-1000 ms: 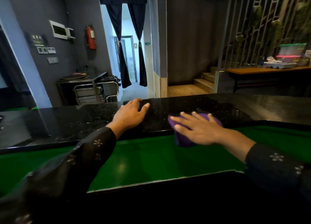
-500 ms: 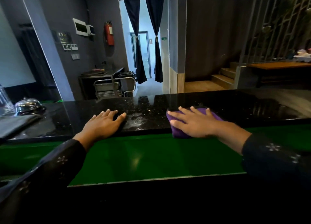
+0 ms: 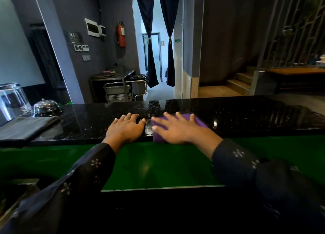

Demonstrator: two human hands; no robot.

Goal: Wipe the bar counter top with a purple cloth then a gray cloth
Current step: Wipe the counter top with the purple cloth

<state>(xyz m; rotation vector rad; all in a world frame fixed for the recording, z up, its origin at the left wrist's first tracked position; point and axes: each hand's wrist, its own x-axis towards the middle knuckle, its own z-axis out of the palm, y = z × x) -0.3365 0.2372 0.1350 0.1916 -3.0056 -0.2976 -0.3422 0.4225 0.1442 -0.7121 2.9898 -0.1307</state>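
Spanning view side to side, black bar counter top. Gray cloth folded at 9 o'clock of hands, long axis left-right, left hand nearer, flat, empty. Right hand pressing purple cloth, fingers spread.

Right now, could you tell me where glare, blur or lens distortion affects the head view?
In the head view, the bright doorway reflects as a pale streak on the black counter top; the right hand on the purple cloth is slightly motion-blurred; the wide lens bends the pillars and the counter edge; the foreground below the sleeves is nearly black.
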